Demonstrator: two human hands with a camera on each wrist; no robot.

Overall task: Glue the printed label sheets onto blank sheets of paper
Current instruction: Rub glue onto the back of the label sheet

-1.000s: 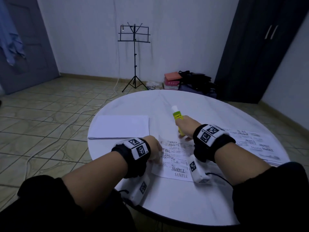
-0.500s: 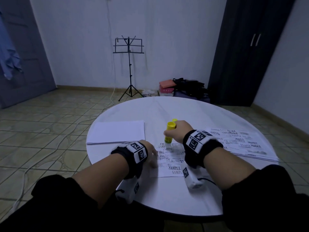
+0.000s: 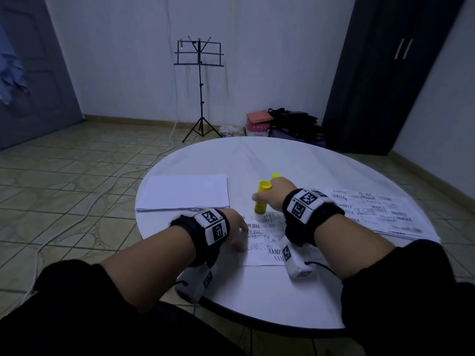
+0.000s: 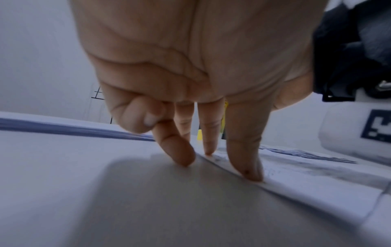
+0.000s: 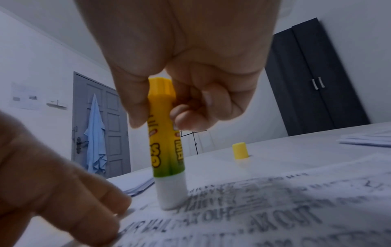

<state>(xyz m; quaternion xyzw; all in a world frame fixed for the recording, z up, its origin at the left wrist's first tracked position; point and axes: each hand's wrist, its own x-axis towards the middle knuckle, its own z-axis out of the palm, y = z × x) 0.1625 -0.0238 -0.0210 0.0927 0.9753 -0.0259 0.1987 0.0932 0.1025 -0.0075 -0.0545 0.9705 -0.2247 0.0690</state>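
Observation:
A printed label sheet (image 3: 259,247) lies on the round white table (image 3: 282,160) in front of me. My right hand (image 3: 272,194) grips a yellow glue stick (image 5: 166,147) upright, its white end pressed on the sheet's far left corner (image 5: 232,208). My left hand (image 3: 237,231) holds the sheet's left edge down with straight fingertips (image 4: 251,173). The stick's yellow cap (image 5: 240,150) stands on the table just beyond. A stack of blank paper (image 3: 183,192) lies at the left, a pile of printed label sheets (image 3: 377,214) at the right.
The table's near edge (image 3: 257,314) is close to my body. On the floor beyond stand a black music stand (image 3: 200,91), bags and boxes (image 3: 280,124), and a dark wardrobe (image 3: 393,73) at the right. A cable (image 3: 77,217) runs over the tiles.
My right hand turned the glue stick from tip-up to tip-down and lowered it onto the sheet's far left corner. My left hand stayed on the sheet's left edge.

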